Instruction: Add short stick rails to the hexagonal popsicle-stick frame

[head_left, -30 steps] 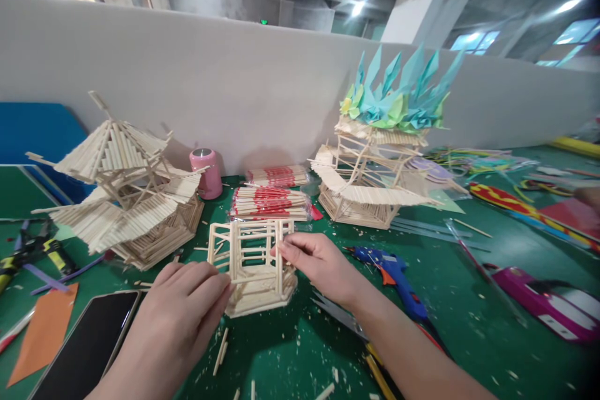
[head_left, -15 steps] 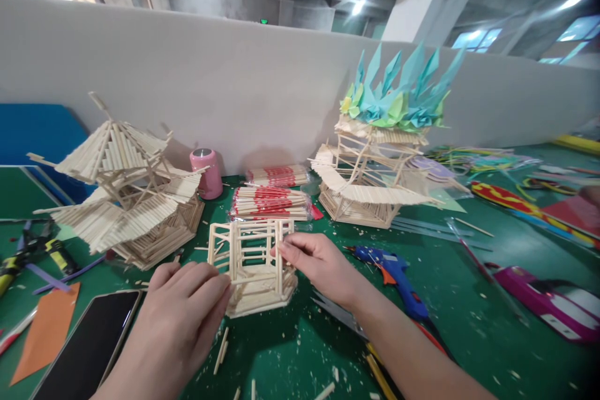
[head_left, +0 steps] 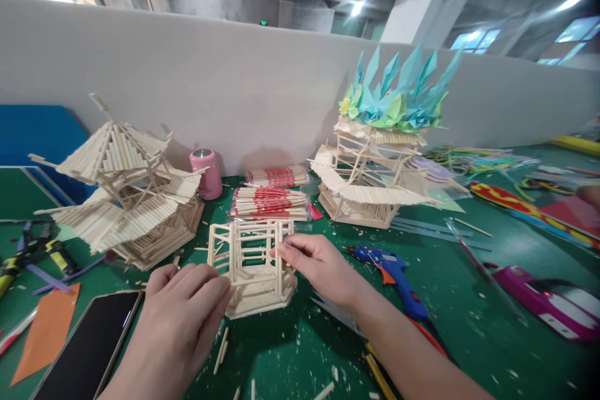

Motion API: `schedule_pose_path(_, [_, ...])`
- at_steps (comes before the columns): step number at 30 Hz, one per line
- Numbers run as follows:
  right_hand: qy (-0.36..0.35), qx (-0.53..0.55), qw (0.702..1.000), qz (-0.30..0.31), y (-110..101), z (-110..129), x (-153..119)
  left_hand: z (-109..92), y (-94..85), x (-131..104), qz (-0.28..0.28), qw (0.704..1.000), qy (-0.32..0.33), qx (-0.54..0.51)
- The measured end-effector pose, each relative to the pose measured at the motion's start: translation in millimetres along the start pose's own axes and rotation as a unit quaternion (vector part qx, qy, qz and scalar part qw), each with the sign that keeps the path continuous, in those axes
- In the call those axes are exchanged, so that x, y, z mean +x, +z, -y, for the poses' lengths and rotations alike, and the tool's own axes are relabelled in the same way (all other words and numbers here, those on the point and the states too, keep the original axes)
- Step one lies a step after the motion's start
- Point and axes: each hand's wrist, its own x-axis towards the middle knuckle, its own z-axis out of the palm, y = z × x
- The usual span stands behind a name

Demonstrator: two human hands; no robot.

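A small open frame of pale wooden sticks (head_left: 262, 306) stands on the green table between my hands, with upright posts, cross rails and a flat stick base. My right hand (head_left: 319, 262) pinches an upright post at its right side, thumb and forefinger closed on it. At the left front, my left hand (head_left: 187, 300) has its fingers bent together at the end of a low crosswise stick (head_left: 255, 282). The fingertips of that hand are mostly hidden behind its back. Short cut sticks (head_left: 222, 350) lie in front of the frame.
A tiered stick pavilion (head_left: 135, 219) stands left, another with blue paper spikes (head_left: 375, 194) right. Between them are packs of sticks (head_left: 272, 203) and a pink canister (head_left: 209, 175). A blue glue gun (head_left: 394, 269), phone (head_left: 89, 350), pliers (head_left: 14, 262) and purple tool (head_left: 544, 300) lie around.
Hardly anything differs. Both hands keep their places on the stick frame, and the view has shifted only very slightly.
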Motion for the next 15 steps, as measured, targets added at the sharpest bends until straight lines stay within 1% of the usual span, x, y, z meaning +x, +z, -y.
schedule_pose_path(7, [-0.002,0.000,1.000,0.006,-0.1,-1.2,-0.7,-2.0,0.0,-0.6,0.006,1.000,-0.006,0.004])
schedule_pose_path(15, [-0.003,0.002,1.000,0.004,0.6,-0.6,-1.3,-1.7,0.9,-1.6,-0.006,1.000,-0.005,0.009])
